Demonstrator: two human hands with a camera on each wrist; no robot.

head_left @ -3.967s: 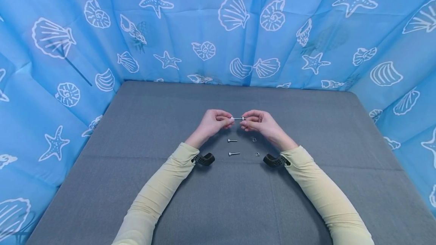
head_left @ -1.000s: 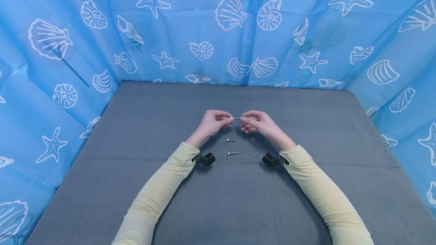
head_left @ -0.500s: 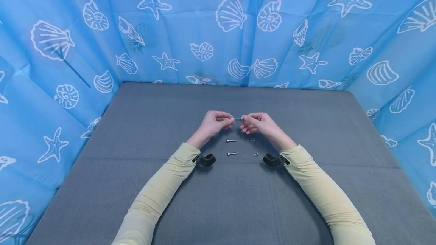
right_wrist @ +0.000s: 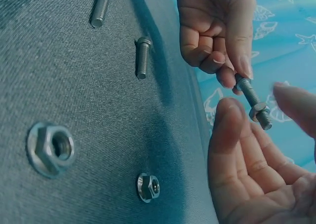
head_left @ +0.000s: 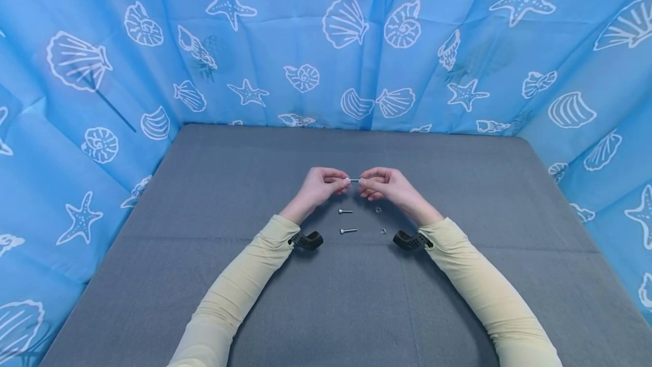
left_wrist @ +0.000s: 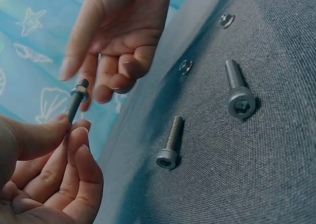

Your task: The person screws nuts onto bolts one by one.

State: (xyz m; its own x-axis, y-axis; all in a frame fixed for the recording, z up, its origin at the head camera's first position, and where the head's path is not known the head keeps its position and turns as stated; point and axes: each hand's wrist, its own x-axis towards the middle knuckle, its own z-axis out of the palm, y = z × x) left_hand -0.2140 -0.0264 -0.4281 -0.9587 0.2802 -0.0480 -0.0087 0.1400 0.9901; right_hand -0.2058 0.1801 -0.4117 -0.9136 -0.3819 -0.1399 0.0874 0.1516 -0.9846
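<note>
My left hand (head_left: 321, 184) pinches a bolt (left_wrist: 75, 103) near its head between thumb and forefinger, holding it above the table. A nut (right_wrist: 257, 111) sits on the shank close to the free end, with the threaded tip sticking out beyond it. Around that end is my right hand (head_left: 383, 182); its thumb and forefinger stand apart on either side of the nut, and in the right wrist view the thumb is blurred. The bolt head is mostly covered by the left fingertips.
Two loose socket-head bolts, a nearer bolt (head_left: 348, 231) and a farther bolt (head_left: 346, 211), lie on the grey table (head_left: 244, 287). To their right lie two flange nuts, a near nut (right_wrist: 51, 150) and a far nut (right_wrist: 148, 187). A blue curtain (head_left: 285, 33) hangs behind.
The right thumb and fingers have shifted back and forth about the bolt's nut end between frames. My left hand keeps its pinch nearly in place. The loose bolts and nuts stay put.
</note>
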